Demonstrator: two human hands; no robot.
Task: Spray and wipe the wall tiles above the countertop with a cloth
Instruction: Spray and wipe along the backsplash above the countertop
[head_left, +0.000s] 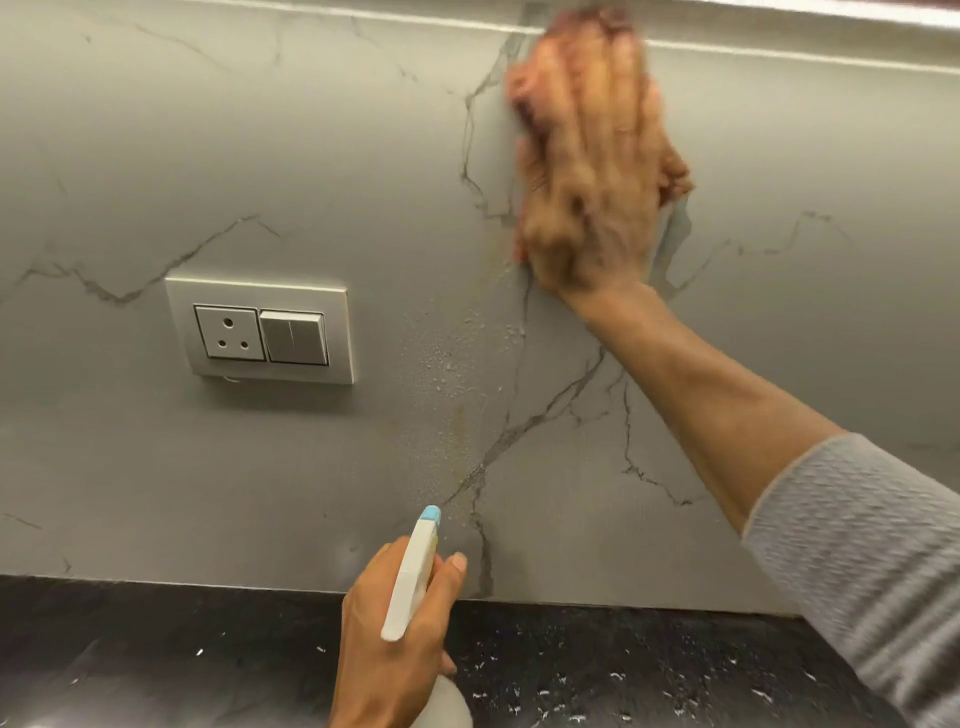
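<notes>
The wall tiles (322, 156) are grey with dark marble veins. High on the wall, my right hand (592, 171) presses a reddish cloth (524, 88) flat against the tile; hand and cloth are motion-blurred, and only the cloth's edges show around my fingers. Fine spray droplets (452, 358) speckle the tile below and left of that hand. Low in the middle, my left hand (395, 639) grips a white spray bottle (410, 577) with a light blue nozzle pointing up at the wall. The bottle's body is mostly hidden under my hand.
A grey socket and switch plate (260, 330) is set in the wall at the left. The black speckled countertop (623, 675) runs along the bottom. A pale ledge (779, 52) crosses the top of the wall.
</notes>
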